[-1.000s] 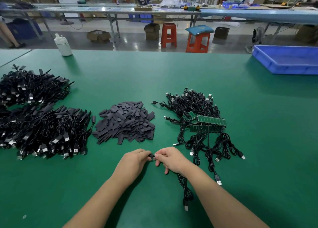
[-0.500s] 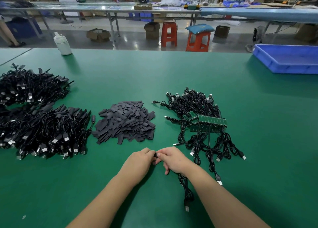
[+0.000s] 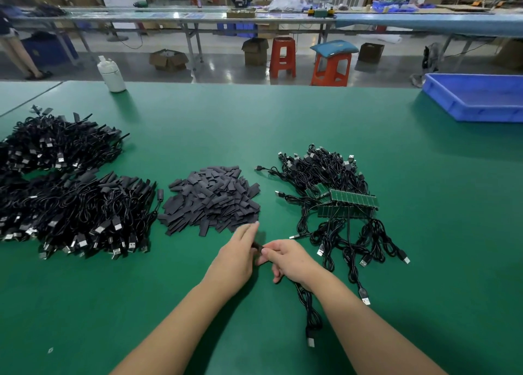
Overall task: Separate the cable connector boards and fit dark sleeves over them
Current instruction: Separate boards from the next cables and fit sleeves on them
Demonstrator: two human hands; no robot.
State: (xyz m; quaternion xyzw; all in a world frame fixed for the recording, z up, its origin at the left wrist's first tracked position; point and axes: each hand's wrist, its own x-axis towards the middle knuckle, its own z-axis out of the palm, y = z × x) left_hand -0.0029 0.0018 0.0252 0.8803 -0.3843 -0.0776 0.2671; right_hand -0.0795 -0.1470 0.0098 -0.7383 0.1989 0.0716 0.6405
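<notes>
Well underway: sleeved cables (image 3: 76, 205) heaped far left, unsleeved boards (image 3: 352, 200) still joined right; left hand (image 3: 236, 257) and right hand (image 3: 291, 258) pinching one dark sleeve (image 3: 257, 244)

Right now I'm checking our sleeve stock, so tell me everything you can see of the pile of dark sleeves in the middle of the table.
The pile of dark sleeves is a loose, low heap of many short, flat, matte charcoal pieces, rectangular and lying at all angles, some overlapping. It looks like flattened soft tubing. It rests on the green table, between finished black cables and the unsleeved cable bundle, apart from both. The left hand reaches its straight fingertips to the pile's near edge.
</notes>
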